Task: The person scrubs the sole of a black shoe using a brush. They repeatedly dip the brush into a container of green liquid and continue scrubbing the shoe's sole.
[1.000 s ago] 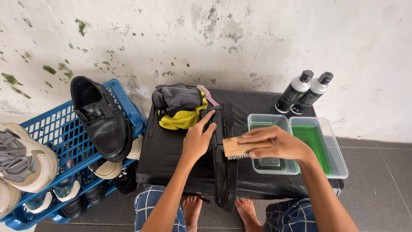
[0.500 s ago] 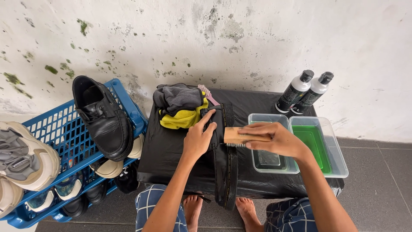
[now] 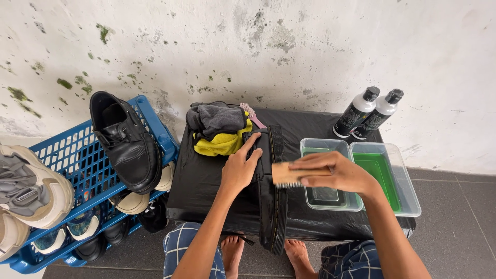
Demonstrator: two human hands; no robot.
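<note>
Hands first: the left hand point(image 3: 242, 168) is pressed flat on a black shoe point(image 3: 269, 201) that lies on its side on the table point(image 3: 206, 186), pinning it, while the right hand point(image 3: 330, 172) is clamped around a wooden brush point(image 3: 283, 174) with the bristles against the sole edge. Just right of it sit two clear tubs point(image 3: 385, 178), one holding green liquid, two bottles point(image 3: 368, 112) behind, and rags point(image 3: 219, 129) near the wall. Blue crate point(image 3: 67, 175) with more shoes on the left. Looks risky that a hard stroke could knock a tub, or skid the shoe toward the near edge.
</note>
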